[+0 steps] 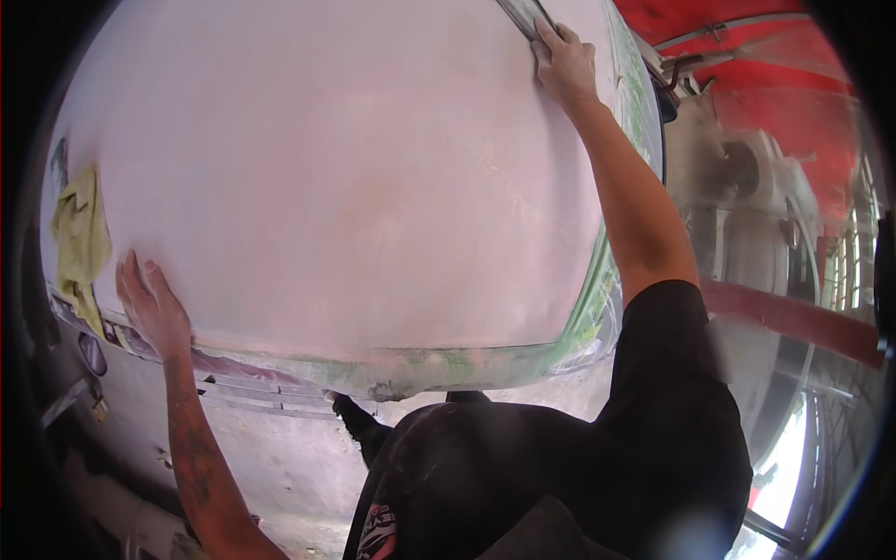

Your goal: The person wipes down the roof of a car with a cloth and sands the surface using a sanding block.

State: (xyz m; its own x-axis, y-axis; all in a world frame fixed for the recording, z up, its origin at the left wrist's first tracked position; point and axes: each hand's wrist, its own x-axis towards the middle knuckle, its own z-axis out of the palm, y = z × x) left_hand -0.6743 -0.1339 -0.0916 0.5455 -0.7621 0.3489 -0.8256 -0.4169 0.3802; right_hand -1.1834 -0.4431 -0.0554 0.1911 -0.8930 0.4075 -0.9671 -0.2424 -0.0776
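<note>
A large car body panel, likely a hood [373, 168], spreads before me with a dusty pinkish-white coat. Green patches show along its right and near edges. At the far right of the panel, my right hand [567, 67] is closed on a long grey sanding block [525, 17], whose far end runs out of the picture. My left hand [151, 303] lies on the near left edge of the panel with its fingers stretched out and nothing in it. Just beyond that hand, a crumpled yellow-green cloth [80, 233] hangs over the left edge.
A dusty concrete floor [299, 476] lies below the panel's near edge, where my dark shoe [359, 420] shows. To the right are a red surface [747, 37], a reddish horizontal bar [793, 322] and a pale, blurred vehicle-like shape [756, 243]. Slatted trim [271, 397] runs under the panel's front.
</note>
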